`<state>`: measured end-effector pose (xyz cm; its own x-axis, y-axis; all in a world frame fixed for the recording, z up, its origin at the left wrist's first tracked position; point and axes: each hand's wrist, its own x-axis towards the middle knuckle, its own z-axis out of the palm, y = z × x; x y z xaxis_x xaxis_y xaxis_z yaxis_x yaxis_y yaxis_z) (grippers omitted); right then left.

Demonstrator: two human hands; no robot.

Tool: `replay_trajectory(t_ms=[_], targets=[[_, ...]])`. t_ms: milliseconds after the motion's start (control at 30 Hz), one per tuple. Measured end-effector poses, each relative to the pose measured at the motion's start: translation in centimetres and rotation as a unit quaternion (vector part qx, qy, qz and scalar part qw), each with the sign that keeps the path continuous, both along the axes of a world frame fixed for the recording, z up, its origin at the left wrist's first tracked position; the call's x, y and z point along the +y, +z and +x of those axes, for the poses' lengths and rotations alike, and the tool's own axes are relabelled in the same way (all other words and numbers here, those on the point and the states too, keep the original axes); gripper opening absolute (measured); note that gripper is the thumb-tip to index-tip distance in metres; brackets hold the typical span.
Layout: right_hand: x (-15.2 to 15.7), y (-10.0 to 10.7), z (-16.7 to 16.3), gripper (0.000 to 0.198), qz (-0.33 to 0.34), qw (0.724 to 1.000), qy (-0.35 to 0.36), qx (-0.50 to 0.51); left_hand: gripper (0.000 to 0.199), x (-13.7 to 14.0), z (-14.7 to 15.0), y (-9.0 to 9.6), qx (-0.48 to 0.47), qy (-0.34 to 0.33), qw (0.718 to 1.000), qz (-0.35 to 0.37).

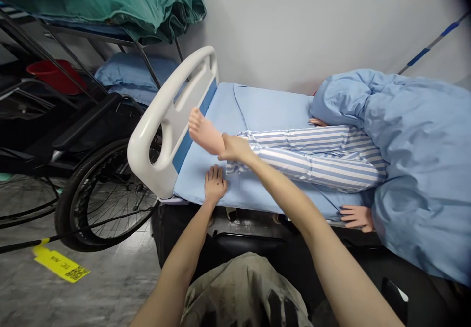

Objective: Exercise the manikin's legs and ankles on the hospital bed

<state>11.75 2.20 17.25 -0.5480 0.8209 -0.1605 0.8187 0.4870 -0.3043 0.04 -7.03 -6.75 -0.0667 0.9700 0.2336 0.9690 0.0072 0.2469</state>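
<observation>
A manikin in blue-and-white striped trousers [320,167] lies on a bed with a light blue sheet [272,103]. My right hand [234,148] is wrapped around the manikin's ankle, just below the trouser cuff. The bare foot [204,131] points up and left toward the white footboard [142,143]. My left hand [215,183] lies on the sheet near the bed's front edge, fingers stretched out and holding nothing. A blue quilt [412,155] hides the manikin's upper body. One manikin hand [356,217] sticks out from under it at the near edge.
Left of the footboard stands a wheelchair, its wheel [106,204] close to the bed corner. A yellow tag [61,264] hangs there. Behind are a red basin [57,75], blue pillows [136,71] and a rack with green bedding [121,3]. A phone [395,297] lies at lower right.
</observation>
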Motion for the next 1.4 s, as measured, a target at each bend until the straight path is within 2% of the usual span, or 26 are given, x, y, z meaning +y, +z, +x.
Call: replay_trajectory(t_ms=[100,233,367,433,500,600,667,767,933,1100,1200,1300,1400], targets=[[2.1,5.6,1.4,0.066,0.039,0.997,-0.021,0.070,0.058,0.0,0.1,0.1,0.003,0.001,1.000,0.002],[3.3,12.7,4.5,0.040,0.068,0.987,-0.030,0.143,0.059,0.0,0.3,0.3,-0.002,0.013,1.000,-0.003],[3.1,18.4,8.4,0.018,0.107,0.962,-0.028,0.252,0.059,0.0,0.4,0.4,-0.009,0.018,1.000,-0.002],[3.2,20.5,10.2,0.013,0.127,0.953,-0.048,0.271,0.059,0.0,0.4,0.4,-0.009,0.018,1.000,-0.005],[3.5,22.0,11.5,0.026,0.136,0.951,-0.073,0.269,0.059,0.0,0.5,0.5,-0.012,0.019,1.000,-0.007],[4.1,22.5,11.8,0.034,0.135,0.948,-0.089,0.274,0.059,0.0,0.5,0.7,-0.023,0.020,1.000,-0.007],[4.4,21.4,10.9,0.030,0.131,0.948,-0.074,0.280,0.058,-0.1,0.6,0.8,-0.029,0.019,0.999,-0.008],[4.6,18.1,8.1,0.027,0.132,0.957,-0.037,0.255,0.058,-0.2,0.5,1.0,-0.028,0.017,0.999,-0.011],[4.0,10.3,2.7,0.049,0.098,0.991,-0.024,0.087,0.054,-0.4,0.4,1.0,-0.012,0.017,1.000,-0.001],[2.1,1.2,-0.8,0.064,0.069,0.997,-0.031,-0.027,0.054,-0.4,0.2,0.4,-0.021,0.015,1.000,0.010],[0.7,-4.0,-1.7,0.066,0.021,0.998,-0.006,-0.060,0.055,-0.2,0.1,0.2,-0.037,0.022,0.999,0.012],[-0.4,-8.1,-2.0,0.063,-0.041,0.997,0.022,-0.067,0.057,-0.2,0.1,0.3,-0.051,0.024,0.998,0.017],[-1.1,-10.7,-2.2,0.057,-0.052,0.996,0.014,-0.071,0.061,-0.2,0.1,0.5,-0.058,0.015,0.998,0.024]])
